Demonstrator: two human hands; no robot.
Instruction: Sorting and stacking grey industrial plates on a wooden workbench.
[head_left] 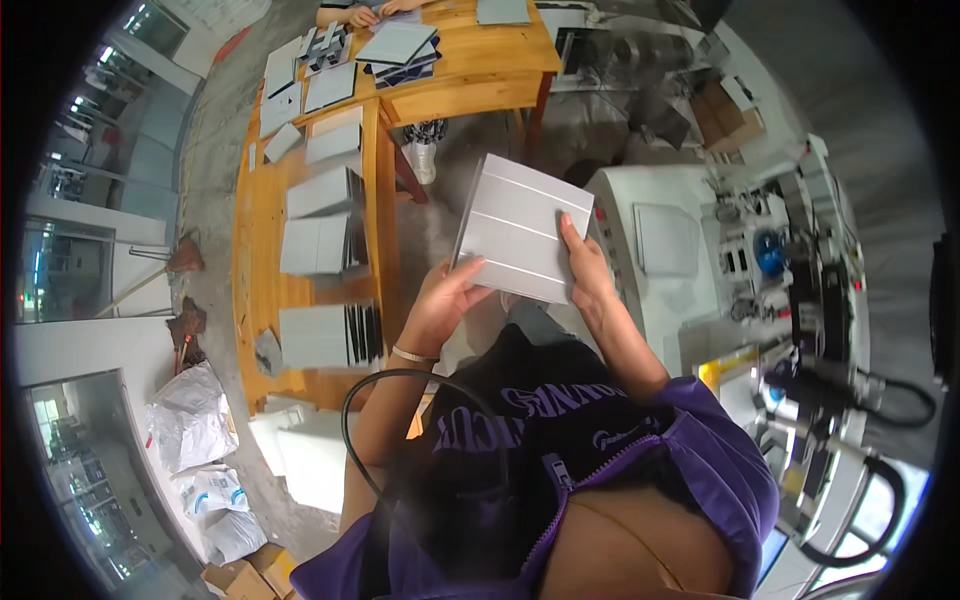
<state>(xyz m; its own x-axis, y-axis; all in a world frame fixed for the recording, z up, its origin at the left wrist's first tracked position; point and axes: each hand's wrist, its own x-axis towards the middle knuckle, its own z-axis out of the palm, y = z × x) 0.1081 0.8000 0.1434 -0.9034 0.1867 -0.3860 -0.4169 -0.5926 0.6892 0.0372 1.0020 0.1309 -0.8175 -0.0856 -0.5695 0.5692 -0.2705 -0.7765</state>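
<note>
Both left hand and right hand pinch the grey panel between thumbs on top and hidden fingers, right of the wooden table; best held level, grip even.

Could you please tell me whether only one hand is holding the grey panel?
No, the left hand and the right hand both grip the grey panel.

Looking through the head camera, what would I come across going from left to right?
White sack, grey boards on the wooden table, left hand, grey flat piece with pale lines, right hand holding its other side, grey sheet, blue round thing.
</note>
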